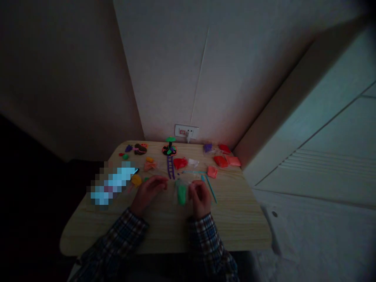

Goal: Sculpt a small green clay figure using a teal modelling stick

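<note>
My right hand point(201, 199) is closed at the edge of a clear plastic bag that holds green clay point(181, 194), near the middle of the table. To the left of that bag, my left hand point(149, 192) has its thumb and fingers drawn together. Whether anything small is between them is too dim to tell. Beside the left hand lie a yellow lump of clay point(136, 180) and a bit of green. A purple clay ladder point(170, 167) runs from beyond the hands to a dark clay base bearing a green-topped tree point(170, 145).
On the wooden table point(235, 227) lie red clay packs point(221, 161), a purple pack point(208, 147), a pink pack point(212, 172) and blue sticks point(211, 189). A brown clay piece point(140, 149) and a pixelated bright rectangle point(113, 183) are at left. A wall socket point(186, 131) is behind.
</note>
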`<control>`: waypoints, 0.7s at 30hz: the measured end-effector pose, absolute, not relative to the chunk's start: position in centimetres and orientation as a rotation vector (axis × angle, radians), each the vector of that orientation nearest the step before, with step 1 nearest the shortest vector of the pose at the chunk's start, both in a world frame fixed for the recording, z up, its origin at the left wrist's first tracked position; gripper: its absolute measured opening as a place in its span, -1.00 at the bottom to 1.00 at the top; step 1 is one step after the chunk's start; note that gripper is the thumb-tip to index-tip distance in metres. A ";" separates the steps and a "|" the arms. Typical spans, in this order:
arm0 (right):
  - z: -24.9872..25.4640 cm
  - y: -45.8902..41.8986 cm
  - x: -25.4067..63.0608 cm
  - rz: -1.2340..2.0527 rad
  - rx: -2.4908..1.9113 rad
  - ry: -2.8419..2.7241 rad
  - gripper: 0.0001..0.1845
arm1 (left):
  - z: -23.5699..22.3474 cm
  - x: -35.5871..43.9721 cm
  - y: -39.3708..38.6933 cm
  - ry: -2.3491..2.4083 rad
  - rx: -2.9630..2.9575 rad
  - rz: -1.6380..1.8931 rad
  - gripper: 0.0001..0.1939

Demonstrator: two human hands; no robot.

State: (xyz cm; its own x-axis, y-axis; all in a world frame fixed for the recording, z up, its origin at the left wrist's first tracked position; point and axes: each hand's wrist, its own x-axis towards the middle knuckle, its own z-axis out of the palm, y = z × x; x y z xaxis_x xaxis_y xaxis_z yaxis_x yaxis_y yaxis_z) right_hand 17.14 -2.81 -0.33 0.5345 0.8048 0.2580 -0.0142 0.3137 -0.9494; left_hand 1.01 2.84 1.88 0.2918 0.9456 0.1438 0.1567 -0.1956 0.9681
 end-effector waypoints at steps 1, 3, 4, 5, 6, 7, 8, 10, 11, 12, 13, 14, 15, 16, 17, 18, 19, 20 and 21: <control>-0.3 -2.7 17.7 0.608 -1.133 -0.810 -0.73 | 1.8 1.1 2.8 1.044 1.607 1.026 -0.80; -0.2 -2.3 19.0 0.530 -1.150 -0.738 -0.72 | 1.6 1.3 2.6 1.063 1.712 1.033 -0.80; -0.2 -2.0 19.7 0.488 -1.166 -0.698 -0.71 | 1.5 1.4 2.5 1.069 1.805 1.030 -0.81; -0.3 -1.7 20.3 0.456 -1.184 -0.666 -0.71 | 1.4 1.6 2.4 1.069 1.918 1.025 -0.81; -0.4 -1.2 20.8 0.441 -1.201 -0.652 -0.70 | 1.2 1.7 2.3 1.063 2.039 1.018 -0.80; -0.6 -0.8 21.3 0.436 -1.219 -0.651 -0.69 | 1.1 1.9 2.2 1.051 2.152 1.015 -0.78; -0.9 -0.3 21.6 0.442 -1.238 -0.666 -0.68 | 1.0 2.0 2.2 1.039 2.245 1.012 -0.75; -1.5 0.7 22.1 0.464 -1.278 -0.729 -0.66 | 0.7 2.4 2.2 1.032 2.393 1.002 -0.69; -1.8 1.1 22.2 0.473 -1.298 -0.768 -0.66 | 0.6 2.6 2.2 1.037 2.448 0.994 -0.66; -2.2 1.5 22.3 0.476 -1.317 -0.808 -0.66 | 0.5 2.7 2.3 1.044 2.491 0.978 -0.64; -2.5 1.8 22.2 0.476 -1.336 -0.850 -0.68 | 0.5 2.9 2.4 1.049 2.525 0.961 -0.62; -2.8 2.0 22.2 0.474 -1.354 -0.892 -0.69 | 0.4 3.1 2.5 1.048 2.551 0.940 -0.61; -3.1 2.1 22.1 0.468 -1.371 -0.936 -0.70 | 0.4 3.2 2.6 1.045 2.573 0.918 -0.60; -3.4 2.1 22.0 0.457 -1.387 -0.979 -0.70 | 0.4 3.3 2.7 1.042 2.593 0.895 -0.60; -3.6 2.1 21.9 0.442 -1.400 -1.021 -0.68 | 0.4 3.4 2.8 1.040 2.607 0.874 -0.61; -3.8 2.0 21.8 0.419 -1.412 -1.060 -0.65 | 0.4 3.5 2.9 1.040 2.617 0.854 -0.62; -3.9 1.9 21.7 0.389 -1.423 -1.093 -0.62 | 0.4 3.6 3.0 1.042 2.621 0.839 -0.64; -4.0 1.8 21.7 0.352 -1.432 -1.122 -0.59 | 0.4 3.6 3.0 1.044 2.621 0.830 -0.66; -4.1 1.6 21.7 0.313 -1.440 -1.147 -0.57 | 0.4 3.6 3.0 1.045 2.616 0.828 -0.69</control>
State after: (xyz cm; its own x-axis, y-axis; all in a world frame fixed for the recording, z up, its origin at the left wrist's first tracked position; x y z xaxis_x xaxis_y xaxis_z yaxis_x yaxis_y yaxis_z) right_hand 21.66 1.64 -4.06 0.4764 0.7723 0.4203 0.4516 0.1953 -0.8706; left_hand 3.60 3.02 0.37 0.5920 0.6851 0.4245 0.5702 -0.7283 0.3801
